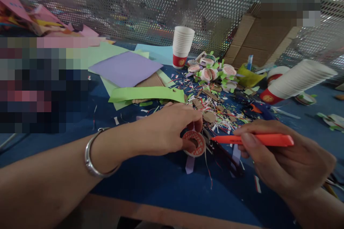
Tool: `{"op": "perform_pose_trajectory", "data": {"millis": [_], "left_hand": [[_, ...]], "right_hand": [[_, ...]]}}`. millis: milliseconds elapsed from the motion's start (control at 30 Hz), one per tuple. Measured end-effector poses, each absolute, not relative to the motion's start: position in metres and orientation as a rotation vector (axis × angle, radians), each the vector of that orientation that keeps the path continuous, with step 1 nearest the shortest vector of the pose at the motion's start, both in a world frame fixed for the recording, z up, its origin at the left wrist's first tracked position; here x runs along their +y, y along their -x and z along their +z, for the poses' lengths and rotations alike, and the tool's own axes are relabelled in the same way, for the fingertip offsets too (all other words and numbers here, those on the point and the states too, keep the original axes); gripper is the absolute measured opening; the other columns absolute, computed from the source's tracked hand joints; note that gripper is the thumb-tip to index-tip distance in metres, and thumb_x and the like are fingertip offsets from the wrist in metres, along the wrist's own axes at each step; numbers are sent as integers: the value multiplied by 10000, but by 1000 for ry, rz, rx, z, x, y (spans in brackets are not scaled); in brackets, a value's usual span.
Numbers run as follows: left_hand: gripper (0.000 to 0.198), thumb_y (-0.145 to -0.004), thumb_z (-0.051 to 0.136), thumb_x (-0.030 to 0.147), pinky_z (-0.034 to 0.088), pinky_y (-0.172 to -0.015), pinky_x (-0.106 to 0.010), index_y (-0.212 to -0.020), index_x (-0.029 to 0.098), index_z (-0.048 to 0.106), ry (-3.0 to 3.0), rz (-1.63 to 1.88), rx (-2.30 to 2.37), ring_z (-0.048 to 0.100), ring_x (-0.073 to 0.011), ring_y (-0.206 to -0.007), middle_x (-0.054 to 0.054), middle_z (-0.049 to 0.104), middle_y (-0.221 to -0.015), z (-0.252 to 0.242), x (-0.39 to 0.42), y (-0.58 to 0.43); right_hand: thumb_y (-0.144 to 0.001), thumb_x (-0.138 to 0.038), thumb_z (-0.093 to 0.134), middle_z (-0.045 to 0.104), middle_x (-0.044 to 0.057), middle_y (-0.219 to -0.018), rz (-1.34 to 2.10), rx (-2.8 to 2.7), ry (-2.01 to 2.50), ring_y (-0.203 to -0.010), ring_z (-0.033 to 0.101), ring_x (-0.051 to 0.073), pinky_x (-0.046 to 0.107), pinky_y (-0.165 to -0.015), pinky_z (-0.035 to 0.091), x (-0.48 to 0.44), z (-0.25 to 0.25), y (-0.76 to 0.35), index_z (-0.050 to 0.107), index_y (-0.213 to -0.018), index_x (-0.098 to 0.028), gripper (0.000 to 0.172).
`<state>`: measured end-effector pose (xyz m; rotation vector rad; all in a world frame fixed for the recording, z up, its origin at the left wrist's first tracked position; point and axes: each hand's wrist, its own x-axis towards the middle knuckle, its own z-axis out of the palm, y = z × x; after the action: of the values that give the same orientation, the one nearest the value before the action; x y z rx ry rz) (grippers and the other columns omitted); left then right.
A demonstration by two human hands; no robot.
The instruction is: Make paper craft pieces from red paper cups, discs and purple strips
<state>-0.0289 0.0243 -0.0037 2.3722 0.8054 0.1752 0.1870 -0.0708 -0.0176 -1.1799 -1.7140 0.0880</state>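
Observation:
Between the thumb and fingers of my left hand [166,128] is a small round paper disc [200,143] with orange-red crossed lines drawn on its face. A lilac paper strip [189,165] sticks out below the disc. My right hand [279,157] grips an orange-red marker [252,139], its tip pointing left, close to the disc. Dark-handled scissors [227,159] lie on the blue table between my hands, partly covered. Just beyond my left hand a bright green paper strip [146,94] lies across other sheets.
Paper scraps [212,114] litter the middle of the table. Behind them are a pile of decorated discs [208,71] and an upright cup stack [183,46]. Another cup stack [298,82] leans at right, near folded cardboard [258,39]. A purple sheet [126,67] lies at left.

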Motion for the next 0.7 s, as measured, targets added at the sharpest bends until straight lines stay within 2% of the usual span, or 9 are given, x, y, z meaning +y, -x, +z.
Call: {"op": "perform_pose_trajectory", "data": {"millis": [367,500,600,700], "left_hand": [[227,-814,784,253,377,-817,-328,-994,197,658,-2380,230,781,590,-187,-940,6,670,-984,-1,22,31],[67,-908,673,196,391,-843,-316,-958,221,710,-2436,280,774,599,-173,-984,6,679,-1006,7,15,38],[175,-907,607,124,394,-778,-319,-878,230,743,-2535,202,778,620,-191,-942,-11,691,-933,13,5,42],[234,-911,556,120,391,-679,-320,-901,252,750,-2579,78,743,642,-180,-770,-3,713,-829,11,-6,44]], "right_hand": [[-869,-141,661,728,-18,-722,41,-1717,1200,-523,618,145,333,-548,510,-69,-23,-188,692,-836,-275,142],[-880,-120,653,717,-24,-715,99,-1734,1182,-493,609,123,308,-510,489,-70,-21,-187,698,-851,-264,154],[-887,-108,652,723,-38,-730,193,-1769,1198,-479,620,101,277,-482,479,-69,-19,-187,703,-879,-256,156],[-890,-107,664,736,-39,-758,293,-1841,1195,-510,663,100,247,-502,516,-66,-17,-189,710,-915,-250,152]]}}
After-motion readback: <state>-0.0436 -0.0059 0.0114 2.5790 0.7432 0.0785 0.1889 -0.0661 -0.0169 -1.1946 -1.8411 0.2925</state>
